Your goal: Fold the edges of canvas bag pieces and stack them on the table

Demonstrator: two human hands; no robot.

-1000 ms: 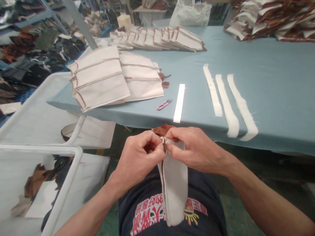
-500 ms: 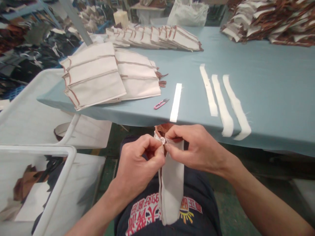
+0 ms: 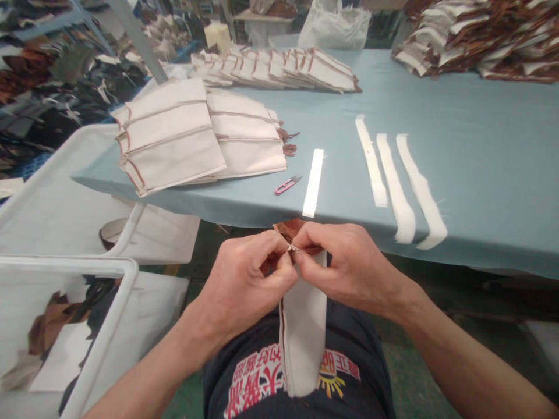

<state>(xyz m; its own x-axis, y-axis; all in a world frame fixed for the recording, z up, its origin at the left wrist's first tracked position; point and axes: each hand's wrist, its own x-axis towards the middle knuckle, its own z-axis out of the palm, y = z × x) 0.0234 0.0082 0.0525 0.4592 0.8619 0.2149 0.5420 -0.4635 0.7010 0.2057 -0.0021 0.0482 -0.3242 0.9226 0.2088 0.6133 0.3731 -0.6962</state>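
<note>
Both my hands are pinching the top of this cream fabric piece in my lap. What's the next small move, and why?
Probably draw the tiny pale bit taut between your hands. Your left hand and right hand meet at the top of the cream fabric piece, which hangs loose below, so only that point is controlled. What the bit is, I cannot tell.

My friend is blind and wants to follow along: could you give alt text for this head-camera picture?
The left hand and right hand pinch the top end of a cream fabric piece with brown trim, which hangs over the person's lap. Beyond, a blue table bears stacks of similar pieces, pink thread snips and four white strips.
</note>
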